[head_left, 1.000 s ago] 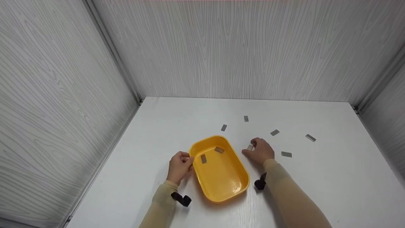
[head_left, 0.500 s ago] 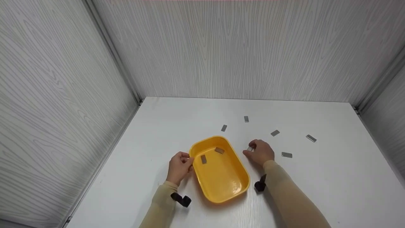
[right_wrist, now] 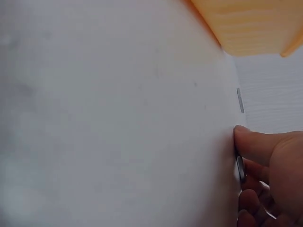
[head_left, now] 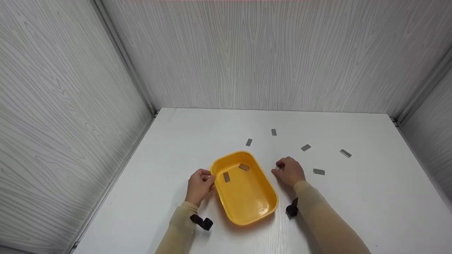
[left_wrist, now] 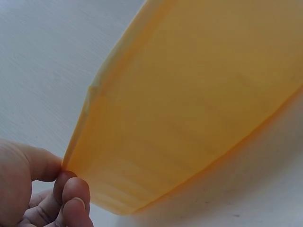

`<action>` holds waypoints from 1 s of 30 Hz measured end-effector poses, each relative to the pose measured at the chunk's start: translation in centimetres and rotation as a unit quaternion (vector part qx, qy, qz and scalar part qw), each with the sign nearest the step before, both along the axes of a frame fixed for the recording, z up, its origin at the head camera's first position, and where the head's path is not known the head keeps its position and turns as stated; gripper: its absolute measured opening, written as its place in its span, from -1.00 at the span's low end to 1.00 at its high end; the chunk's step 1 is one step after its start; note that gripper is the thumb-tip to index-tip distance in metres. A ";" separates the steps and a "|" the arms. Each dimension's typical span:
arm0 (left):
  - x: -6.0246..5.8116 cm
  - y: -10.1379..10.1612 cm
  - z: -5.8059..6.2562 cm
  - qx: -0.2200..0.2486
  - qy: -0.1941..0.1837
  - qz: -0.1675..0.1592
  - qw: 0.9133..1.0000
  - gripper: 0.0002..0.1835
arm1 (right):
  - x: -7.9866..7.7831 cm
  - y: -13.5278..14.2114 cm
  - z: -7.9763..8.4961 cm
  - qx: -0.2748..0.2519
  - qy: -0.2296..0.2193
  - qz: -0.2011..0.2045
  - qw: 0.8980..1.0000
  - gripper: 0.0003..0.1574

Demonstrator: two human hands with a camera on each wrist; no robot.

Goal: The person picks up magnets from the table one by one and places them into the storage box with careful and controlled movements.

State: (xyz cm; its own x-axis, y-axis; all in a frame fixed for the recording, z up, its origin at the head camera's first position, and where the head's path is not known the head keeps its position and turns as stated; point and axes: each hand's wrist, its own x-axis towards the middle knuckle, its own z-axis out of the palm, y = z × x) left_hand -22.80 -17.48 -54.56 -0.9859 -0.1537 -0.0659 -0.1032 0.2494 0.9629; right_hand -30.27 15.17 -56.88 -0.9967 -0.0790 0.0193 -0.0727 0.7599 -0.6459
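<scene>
My left hand (head_left: 200,186) pinches the left rim of a yellow plastic tray (head_left: 247,208); in the left wrist view its thumb and fingers grip the rim (left_wrist: 75,137). Two small grey rectangular pieces lie in the tray, one piece (head_left: 226,177) near the left wall and another piece (head_left: 244,167) towards the far end. To the right of the tray, down at the table, my right hand (head_left: 291,172) has thumb and fingers about a third small grey rectangular piece (right_wrist: 241,169). Most of that piece is hidden by the fingers in the head view.
Several more grey pieces lie scattered on the white table (head_left: 169,141): one piece (head_left: 249,142) beyond the tray, one piece (head_left: 319,171) right of my right hand, one piece (head_left: 345,153) farther right. Pale wood-grain panels (head_left: 247,53) wall in the back and sides.
My right thumb and fingers have drawn closer together around the small grey piece, and more of it is covered. My left hand and the tray have stayed in place.
</scene>
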 end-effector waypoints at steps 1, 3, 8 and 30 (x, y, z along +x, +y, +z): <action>0.0 0.0 0.0 0.004 0.002 -0.001 1.000 -0.79 | 0.1 0.1 0.1 0.002 0.006 0.010 1.000 -0.61; -0.1 -0.1 0.0 0.015 0.007 -0.004 1.000 -0.79 | 0.3 0.4 0.2 0.005 0.015 0.027 1.000 -0.63; -0.2 -0.2 -0.1 0.027 0.007 -0.004 1.000 -0.78 | 1.2 1.2 0.5 0.006 0.004 0.065 0.998 -0.65; 0.1 -0.2 0.2 0.018 -0.011 -0.008 1.000 -0.75 | 6.9 5.7 0.2 0.013 -0.016 0.084 0.996 -0.68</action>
